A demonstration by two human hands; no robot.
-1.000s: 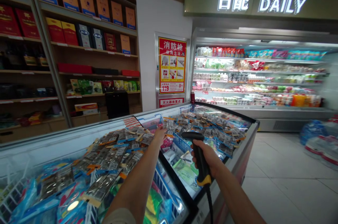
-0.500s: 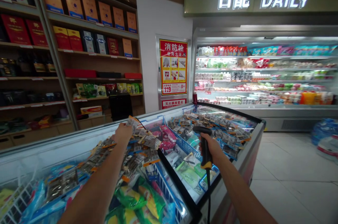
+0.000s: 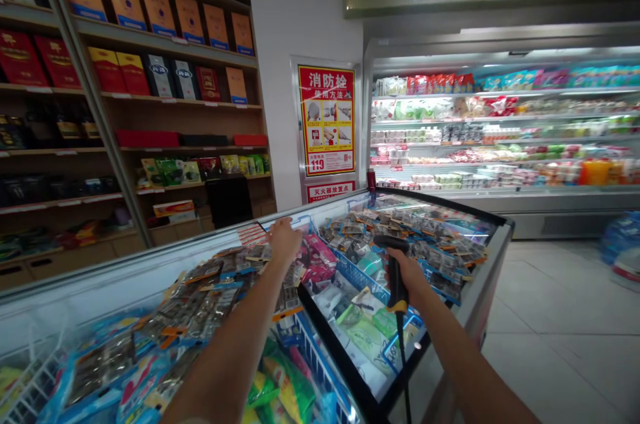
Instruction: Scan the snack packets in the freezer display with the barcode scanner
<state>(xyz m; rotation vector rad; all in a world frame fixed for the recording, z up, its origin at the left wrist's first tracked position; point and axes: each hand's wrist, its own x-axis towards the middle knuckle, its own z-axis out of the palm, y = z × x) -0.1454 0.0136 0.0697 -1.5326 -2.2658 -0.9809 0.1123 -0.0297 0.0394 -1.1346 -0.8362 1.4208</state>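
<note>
My right hand [image 3: 407, 271] is closed round the handle of a black and yellow barcode scanner [image 3: 397, 277], over the freezer's right section. Its cord [image 3: 404, 364] hangs down. My left hand [image 3: 285, 237] reaches to the far side of the chest freezer [image 3: 350, 351], its back to me. Its fingertips are hidden, and no packet shows in it. Below and left of it lie many small dark packets with orange and blue edges [image 3: 200, 297], heaped on the glass lid. More such packets [image 3: 440, 251] lie on the right section.
Blue baskets inside the freezer hold pink bags [image 3: 320, 257] and green bags [image 3: 363, 324]. Boxed goods stand on a wooden shelf [image 3: 185, 107] at the left. Behind is a lit chiller [image 3: 500, 124]. Large water bottles [image 3: 623, 237] stand on the floor at the right.
My left hand has moved right, and the small packet it held is no longer visible in it. My right hand still holds the scanner, slightly further right. The view has tilted down a little.
</note>
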